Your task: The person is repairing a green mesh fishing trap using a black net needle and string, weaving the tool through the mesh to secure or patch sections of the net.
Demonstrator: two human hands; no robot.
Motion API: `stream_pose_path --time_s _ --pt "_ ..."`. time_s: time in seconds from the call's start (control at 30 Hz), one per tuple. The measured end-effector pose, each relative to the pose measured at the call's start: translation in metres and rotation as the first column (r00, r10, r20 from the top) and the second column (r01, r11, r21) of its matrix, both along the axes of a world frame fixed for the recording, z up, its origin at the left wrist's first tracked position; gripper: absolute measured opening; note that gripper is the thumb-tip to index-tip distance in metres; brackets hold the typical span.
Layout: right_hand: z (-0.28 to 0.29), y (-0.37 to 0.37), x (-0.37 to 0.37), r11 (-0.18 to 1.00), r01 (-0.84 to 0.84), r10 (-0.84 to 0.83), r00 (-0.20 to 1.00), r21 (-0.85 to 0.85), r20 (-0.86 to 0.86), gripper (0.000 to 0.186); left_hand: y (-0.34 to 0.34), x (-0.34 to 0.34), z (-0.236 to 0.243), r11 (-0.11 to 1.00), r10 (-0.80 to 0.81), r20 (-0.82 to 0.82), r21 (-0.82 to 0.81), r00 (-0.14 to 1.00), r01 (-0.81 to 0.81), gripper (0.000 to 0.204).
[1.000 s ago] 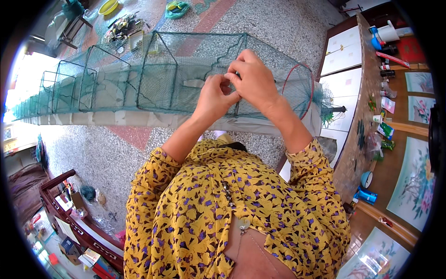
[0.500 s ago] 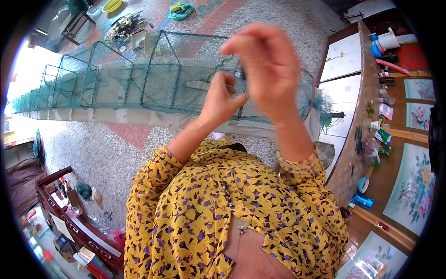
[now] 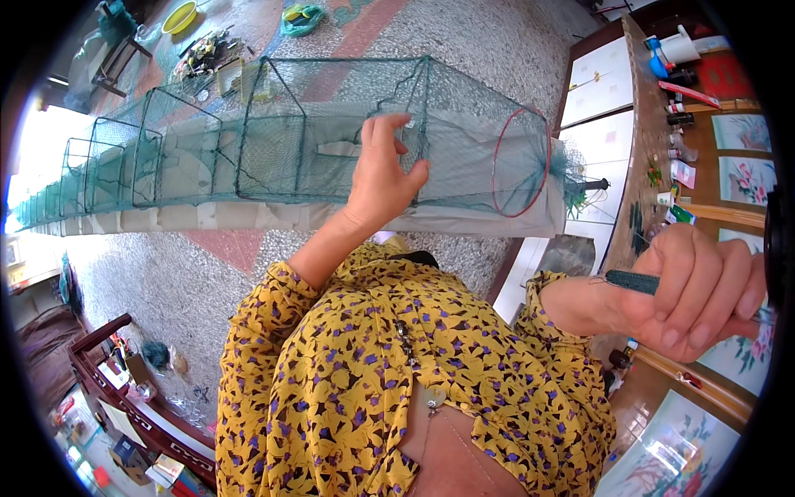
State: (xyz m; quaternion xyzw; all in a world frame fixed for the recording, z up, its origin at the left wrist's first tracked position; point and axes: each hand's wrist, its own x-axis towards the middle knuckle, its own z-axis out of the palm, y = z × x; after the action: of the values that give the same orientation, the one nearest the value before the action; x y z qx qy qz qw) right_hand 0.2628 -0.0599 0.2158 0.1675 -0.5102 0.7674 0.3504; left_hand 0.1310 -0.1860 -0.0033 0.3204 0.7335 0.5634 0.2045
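A long, green mesh cage trap (image 3: 273, 149) with square dark frames and a red hoop (image 3: 520, 112) at its right end lies across the upper middle on grey cloth (image 3: 331, 217). My left hand (image 3: 383, 170) is at the mesh near a frame bar, thumb and fingers apart; whether fingertips touch the netting is unclear. Far out to the right, my right hand (image 3: 696, 294) is closed around a dark green thread-wound tool (image 3: 633, 282), which sticks out leftward from the fist.
A counter (image 3: 629, 99) with bottles, small packets and tools runs down the right. Upper left are a yellow basin (image 3: 180, 18), a stool (image 3: 118, 66) and piled odds (image 3: 207, 51) on the speckled floor (image 3: 166, 282). A dark wooden chair (image 3: 108, 364) stands lower left.
My hands were pinched together at the mesh. My right hand has lifted away and swung far right, now showing the dark tool. My left hand has loosened, staying at the netting.
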Motion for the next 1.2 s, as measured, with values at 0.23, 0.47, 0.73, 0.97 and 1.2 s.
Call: stream_pose_path --time_s 0.23,0.47,0.73,0.97,1.2 --pt "-0.009 0.001 -0.013 0.992 0.121 -0.124 0.980 0.030 0.157 0.017 0.001 0.003 0.006 0.994 -0.061 -0.304 0.073 0.951 0.087 0.036" --pt "-0.104 0.028 -0.040 0.384 0.017 -0.747 0.593 0.923 0.300 0.011 -0.010 0.008 0.008 0.995 -0.079 -0.362 -0.082 0.929 0.053 0.023" --pt "-0.154 0.025 -0.042 0.227 -0.230 -0.797 0.515 0.946 0.316 0.007 -0.013 0.009 0.003 0.993 -0.039 -0.280 -0.121 0.959 0.005 0.024" --pt "-0.187 0.022 -0.048 0.382 -0.093 -0.771 0.516 0.919 0.373 0.009 -0.013 -0.001 0.000 0.973 -0.018 0.032 -0.231 0.999 0.025 0.042" --pt "-0.201 -0.008 -0.077 0.553 0.050 -0.723 0.525 0.832 0.449 0.009 -0.011 -0.007 -0.015 0.972 -0.007 0.149 -0.232 0.989 0.042 0.054"
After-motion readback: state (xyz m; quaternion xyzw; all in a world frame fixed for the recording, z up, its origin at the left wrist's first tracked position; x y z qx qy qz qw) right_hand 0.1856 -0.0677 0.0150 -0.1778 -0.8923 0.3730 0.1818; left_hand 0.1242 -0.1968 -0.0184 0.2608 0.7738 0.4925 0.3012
